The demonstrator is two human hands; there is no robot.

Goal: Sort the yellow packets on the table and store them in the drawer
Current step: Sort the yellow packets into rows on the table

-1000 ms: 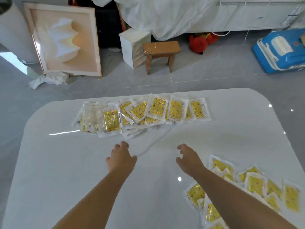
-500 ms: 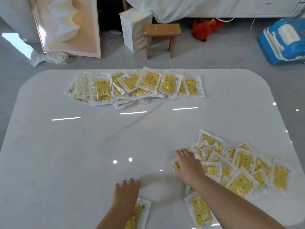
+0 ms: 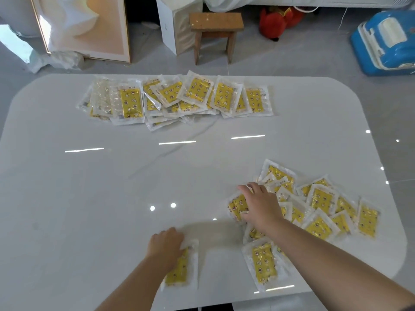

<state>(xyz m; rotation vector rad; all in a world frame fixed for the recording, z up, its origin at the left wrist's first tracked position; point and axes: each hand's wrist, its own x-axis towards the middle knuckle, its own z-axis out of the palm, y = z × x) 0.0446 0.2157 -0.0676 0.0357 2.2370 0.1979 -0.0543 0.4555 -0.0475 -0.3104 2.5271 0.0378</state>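
Yellow packets in clear wrappers lie on the white table point(image 3: 89, 209) in two groups. A row of several overlapping packets point(image 3: 179, 99) runs along the far edge. A loose pile point(image 3: 314, 212) covers the near right. My right hand point(image 3: 260, 205) lies on the pile's leftmost packet point(image 3: 235, 205), its fingers spread over it and its thumb at the packet's near side. A single packet point(image 3: 182, 270) lies apart at the near edge, and my left hand point(image 3: 166, 243) sits on its top end with fingers curled over it. No drawer is in view.
Beyond the table, on the grey floor, stand a wooden stool point(image 3: 215, 25), a white box point(image 3: 175, 25), a framed picture point(image 3: 85, 28) and a blue toy car point(image 3: 386, 39). A red soft toy point(image 3: 278, 19) lies at the back.
Both hands drew back from the table's middle toward me. The left came down on the single near packet and its fingers have curled; the right landed on the near-right pile.
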